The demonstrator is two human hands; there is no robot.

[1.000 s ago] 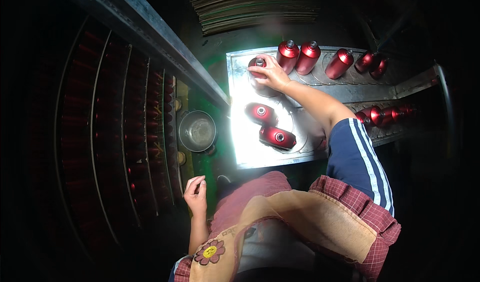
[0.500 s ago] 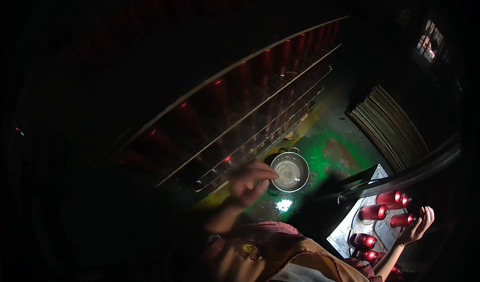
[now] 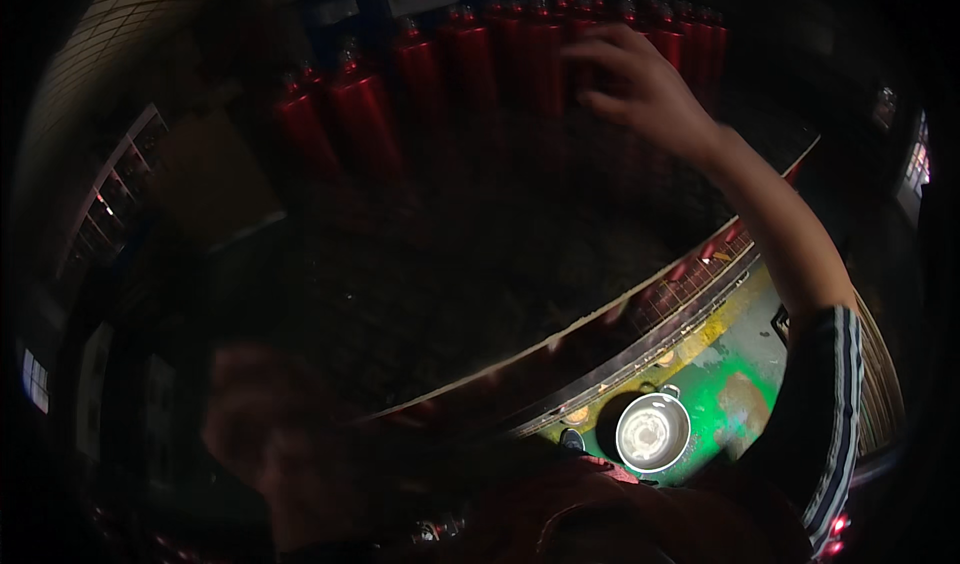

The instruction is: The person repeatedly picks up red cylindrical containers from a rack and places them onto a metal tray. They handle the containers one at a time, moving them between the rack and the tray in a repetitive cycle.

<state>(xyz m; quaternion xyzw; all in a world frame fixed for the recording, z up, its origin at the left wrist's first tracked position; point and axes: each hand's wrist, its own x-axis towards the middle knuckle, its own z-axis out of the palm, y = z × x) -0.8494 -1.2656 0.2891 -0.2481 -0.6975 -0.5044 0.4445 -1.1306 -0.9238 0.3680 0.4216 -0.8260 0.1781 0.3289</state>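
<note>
My right hand (image 3: 635, 89) reaches up and forward over a dark rack top (image 3: 480, 254). Its thumb and fingers are apart, and no held object can be made out. Just beyond its fingertips stands a dark red bottle (image 3: 543, 64), one of a row along the far side of the rack top; whether they touch is hard to tell. Farther left in the row is another red bottle (image 3: 362, 114). My left hand (image 3: 255, 414), low on the left, is dark and smeared by motion, so its fingers cannot be read.
A metal pot (image 3: 688, 439) stands on the green-stained floor (image 3: 715, 379), below the rack's pale edge (image 3: 560, 339). Lower wire shelves (image 3: 690, 279) show under that edge. A tall stack of thin sheets (image 3: 872, 364) is at the right. Red shiny items (image 3: 837, 526) show at the lower right.
The view has swung up and left, bringing the rack top and its bottles into sight. My right hand has left the red bottles on the right-hand table and moved over the rack.
</note>
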